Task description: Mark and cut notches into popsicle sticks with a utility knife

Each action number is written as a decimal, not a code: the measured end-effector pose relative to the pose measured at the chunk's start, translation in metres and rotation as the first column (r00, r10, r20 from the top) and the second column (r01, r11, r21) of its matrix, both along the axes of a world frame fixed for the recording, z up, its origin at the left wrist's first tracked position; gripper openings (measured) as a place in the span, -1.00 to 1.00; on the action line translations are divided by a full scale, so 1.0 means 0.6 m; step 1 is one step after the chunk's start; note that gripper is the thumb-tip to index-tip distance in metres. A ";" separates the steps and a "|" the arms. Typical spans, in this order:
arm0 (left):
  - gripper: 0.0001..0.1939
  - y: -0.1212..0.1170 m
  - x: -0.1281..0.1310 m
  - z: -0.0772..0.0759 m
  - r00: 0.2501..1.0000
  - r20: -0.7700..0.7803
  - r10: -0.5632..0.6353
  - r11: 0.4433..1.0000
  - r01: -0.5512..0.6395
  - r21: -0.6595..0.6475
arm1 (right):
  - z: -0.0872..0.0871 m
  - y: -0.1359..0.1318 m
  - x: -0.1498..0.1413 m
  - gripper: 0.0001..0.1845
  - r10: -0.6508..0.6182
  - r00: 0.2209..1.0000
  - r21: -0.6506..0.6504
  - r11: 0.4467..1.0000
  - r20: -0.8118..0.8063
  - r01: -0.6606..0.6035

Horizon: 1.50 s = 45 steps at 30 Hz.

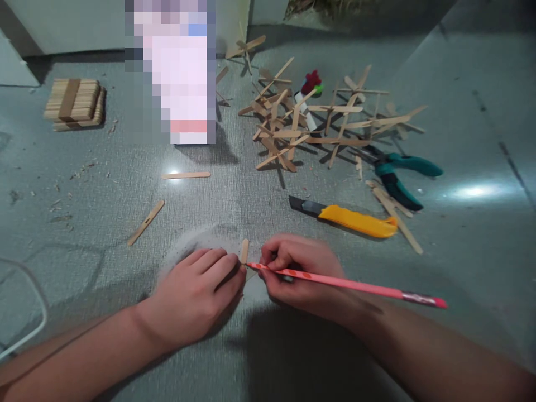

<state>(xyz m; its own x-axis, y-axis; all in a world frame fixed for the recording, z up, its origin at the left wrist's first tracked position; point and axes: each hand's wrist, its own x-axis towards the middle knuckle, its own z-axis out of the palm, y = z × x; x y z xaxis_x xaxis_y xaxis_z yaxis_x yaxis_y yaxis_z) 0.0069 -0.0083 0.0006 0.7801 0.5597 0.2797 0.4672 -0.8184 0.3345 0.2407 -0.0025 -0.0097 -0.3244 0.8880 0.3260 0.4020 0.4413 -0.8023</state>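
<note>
In the head view, two bare hands meet near the middle of a grey, fine-textured work surface [104, 195]. The left hand [196, 290] lies palm down, its fingers drawn close together, thumb and forefinger holding a pale, flat wooden craft stick [245, 250] whose rounded end points away from the person. The right hand [297, 273] grips a slim pink pencil with orange spots [360, 286] near its sharpened end; the tip is at the stick, just beside the left fingertips, though whether it touches is too fine to tell. The pencil's eraser end points to the right, over the right forearm.

Beyond the right hand lies a yellow utility knife with a dark blade [358, 220]. Farther off, a pair of pliers with teal and black handles [412, 164] lies open, near some loose flat sticks [397, 220]. Left of the pliers spreads a jumble of crossed wooden sticks [287, 134], with a small dark red object [310, 82] and a white tube [305, 111] among it.

Beyond the left hand are a single plain wooden stick [186, 175] and, nearer, a wooden stick with a small slot [146, 223]. At far left sits a stack of pale sticks bound with a brown band [90, 100]. A white cable [39, 301] curves in at the left edge.
</note>
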 end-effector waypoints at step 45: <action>-0.83 0.002 0.001 0.001 1.000 0.002 0.007 1.000 -0.007 0.001 | 0.001 0.000 0.000 -0.65 -0.011 1.000 0.017 1.000 0.022 0.011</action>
